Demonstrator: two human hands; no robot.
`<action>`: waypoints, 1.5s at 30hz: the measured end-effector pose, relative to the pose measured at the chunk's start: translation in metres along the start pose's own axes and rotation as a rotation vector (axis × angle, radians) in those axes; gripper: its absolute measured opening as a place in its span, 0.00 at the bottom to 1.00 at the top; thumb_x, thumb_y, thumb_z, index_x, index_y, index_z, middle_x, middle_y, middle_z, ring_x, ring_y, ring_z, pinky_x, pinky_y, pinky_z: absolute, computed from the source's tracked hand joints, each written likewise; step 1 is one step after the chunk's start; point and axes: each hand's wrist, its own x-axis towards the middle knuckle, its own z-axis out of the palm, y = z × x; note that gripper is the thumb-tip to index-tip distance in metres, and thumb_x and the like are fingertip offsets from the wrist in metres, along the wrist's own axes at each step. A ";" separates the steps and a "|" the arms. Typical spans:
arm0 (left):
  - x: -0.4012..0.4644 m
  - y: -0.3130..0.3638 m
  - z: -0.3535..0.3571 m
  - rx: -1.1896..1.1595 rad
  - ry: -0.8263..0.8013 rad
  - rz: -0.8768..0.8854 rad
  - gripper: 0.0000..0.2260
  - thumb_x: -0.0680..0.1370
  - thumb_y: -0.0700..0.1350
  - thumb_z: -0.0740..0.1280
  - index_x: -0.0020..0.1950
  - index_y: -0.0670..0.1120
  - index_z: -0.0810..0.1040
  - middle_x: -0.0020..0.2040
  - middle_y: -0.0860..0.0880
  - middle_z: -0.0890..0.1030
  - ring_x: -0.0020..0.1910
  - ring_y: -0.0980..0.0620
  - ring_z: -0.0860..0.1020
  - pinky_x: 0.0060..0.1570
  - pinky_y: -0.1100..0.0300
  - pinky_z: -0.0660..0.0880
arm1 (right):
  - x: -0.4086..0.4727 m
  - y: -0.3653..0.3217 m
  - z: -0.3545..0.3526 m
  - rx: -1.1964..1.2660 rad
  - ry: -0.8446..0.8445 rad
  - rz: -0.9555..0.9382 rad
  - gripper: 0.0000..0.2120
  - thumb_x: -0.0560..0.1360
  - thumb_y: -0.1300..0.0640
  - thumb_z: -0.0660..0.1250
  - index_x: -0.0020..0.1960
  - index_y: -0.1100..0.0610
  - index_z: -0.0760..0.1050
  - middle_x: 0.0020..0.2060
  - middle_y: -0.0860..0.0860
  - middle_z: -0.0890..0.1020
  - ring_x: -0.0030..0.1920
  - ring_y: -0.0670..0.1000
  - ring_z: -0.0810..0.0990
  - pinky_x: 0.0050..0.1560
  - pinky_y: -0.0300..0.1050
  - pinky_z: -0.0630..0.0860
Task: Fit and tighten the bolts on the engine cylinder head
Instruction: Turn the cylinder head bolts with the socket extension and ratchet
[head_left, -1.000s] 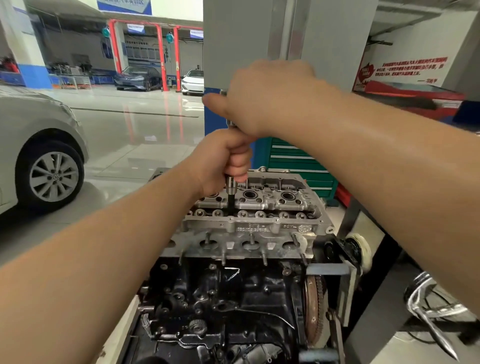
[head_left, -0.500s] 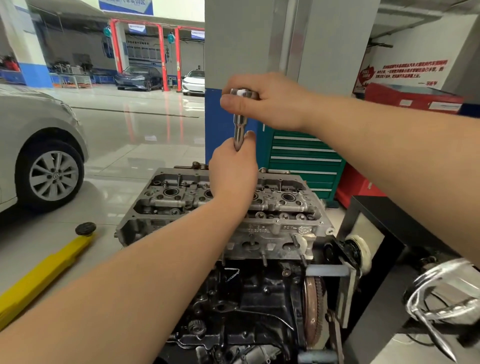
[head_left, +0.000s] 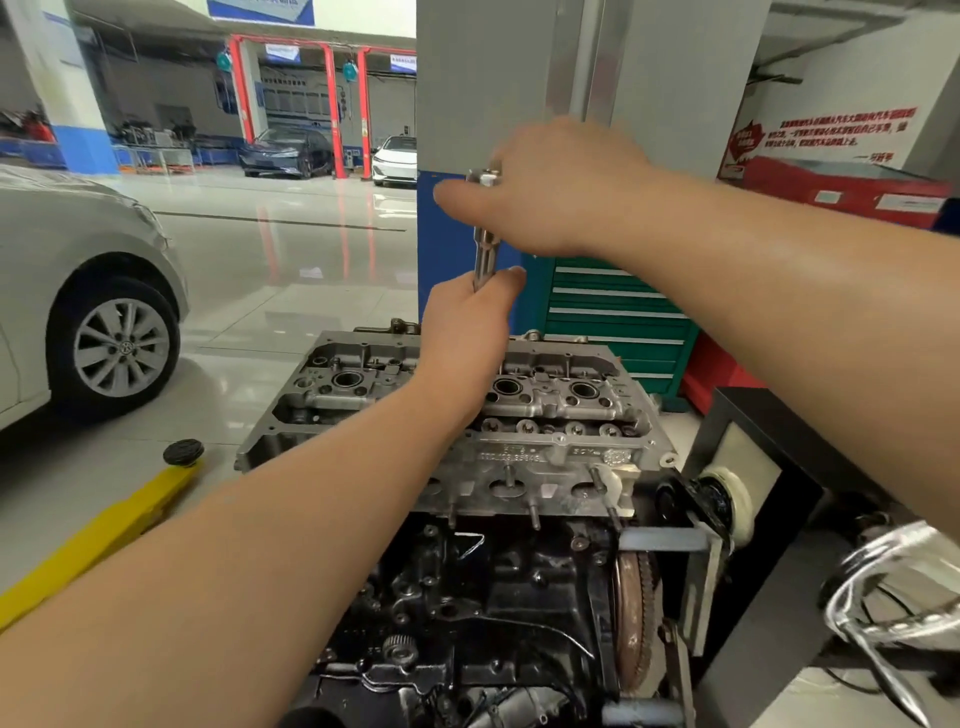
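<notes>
The left hand (head_left: 462, 332) grips the lower part of the upright socket wrench (head_left: 485, 244), the right hand (head_left: 550, 192) grips its top, above the cylinder head (head_left: 550, 415) on the engine.

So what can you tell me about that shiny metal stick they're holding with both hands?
The tool is a slim, silvery steel rod that stands nearly upright above the cylinder head. Its blocky top pokes out beside the right hand, which grips the upper end. The left hand wraps around the lower part, hiding the tip, so whether it sits on a bolt can't be seen.
</notes>
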 end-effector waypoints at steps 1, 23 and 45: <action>-0.001 0.000 0.002 0.001 0.004 -0.004 0.19 0.76 0.52 0.68 0.33 0.47 0.63 0.31 0.45 0.62 0.33 0.46 0.60 0.37 0.47 0.59 | 0.000 0.006 -0.001 0.073 -0.059 -0.019 0.33 0.74 0.26 0.54 0.38 0.55 0.76 0.32 0.50 0.76 0.33 0.51 0.73 0.32 0.45 0.61; -0.001 -0.005 -0.013 -0.082 -0.132 -0.094 0.19 0.72 0.58 0.70 0.32 0.53 0.64 0.27 0.52 0.64 0.26 0.51 0.60 0.31 0.55 0.59 | 0.055 0.046 -0.049 1.030 -0.818 -0.158 0.17 0.85 0.51 0.58 0.57 0.64 0.76 0.37 0.51 0.81 0.30 0.50 0.69 0.28 0.41 0.60; -0.003 -0.003 -0.010 -0.085 -0.188 -0.110 0.20 0.82 0.49 0.69 0.34 0.52 0.63 0.26 0.52 0.63 0.25 0.51 0.58 0.31 0.55 0.55 | -0.168 0.301 0.152 -0.009 -0.520 0.432 0.31 0.76 0.56 0.76 0.74 0.37 0.71 0.47 0.48 0.72 0.57 0.59 0.80 0.54 0.47 0.73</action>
